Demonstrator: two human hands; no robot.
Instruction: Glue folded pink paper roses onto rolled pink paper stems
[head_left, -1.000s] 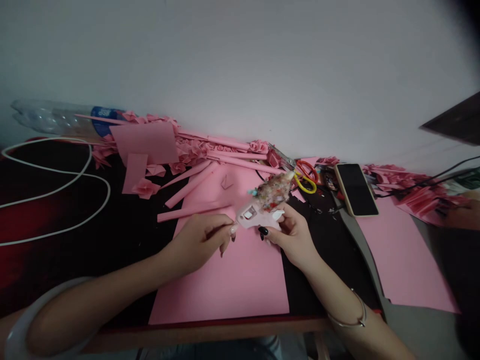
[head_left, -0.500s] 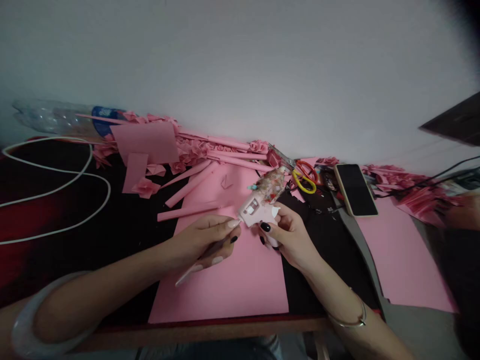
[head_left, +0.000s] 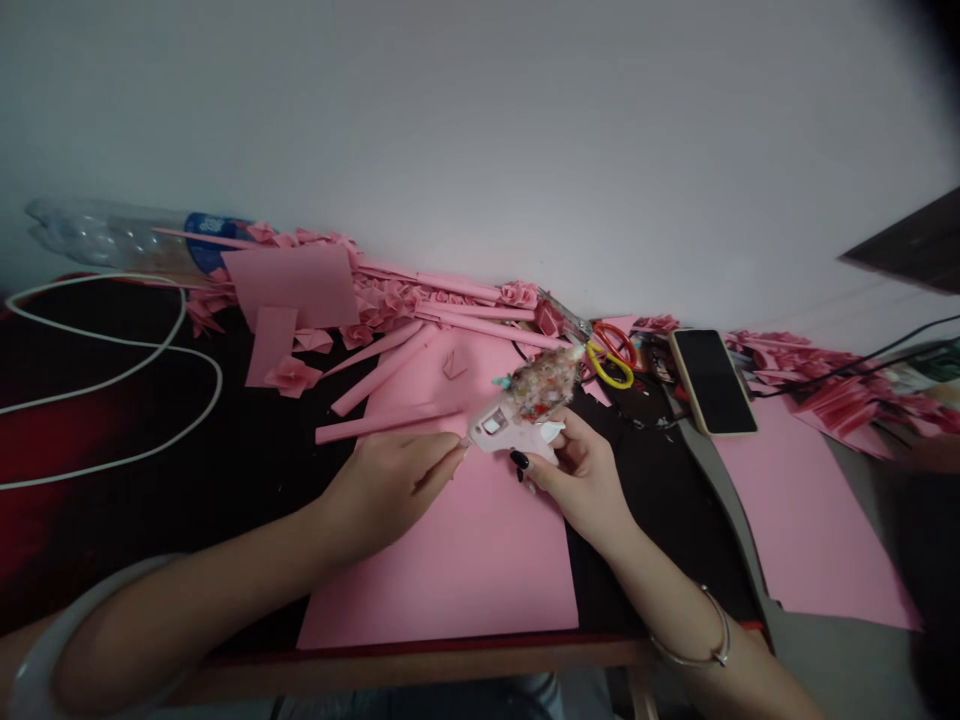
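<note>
Head view: a pink plastic hot glue gun (head_left: 501, 430), its barrel crusted with mottled residue, is clamped in the right grip (head_left: 581, 480) above a smooth pink paper sheet (head_left: 450, 580). The left grip (head_left: 390, 490) is turned palm-down, fingers together, tips just beside the gun; whether it holds anything cannot be told. Rolled pink paper tubes (head_left: 386, 425) lie just beyond it. The sheet extends toward the front edge of the black worktop (head_left: 225, 520).

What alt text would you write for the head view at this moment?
A right hand grips a pink glue gun above a pink paper sheet, with the left hand beside it. Rolled pink paper strips, paper roses, scissors and a phone lie around.
</note>
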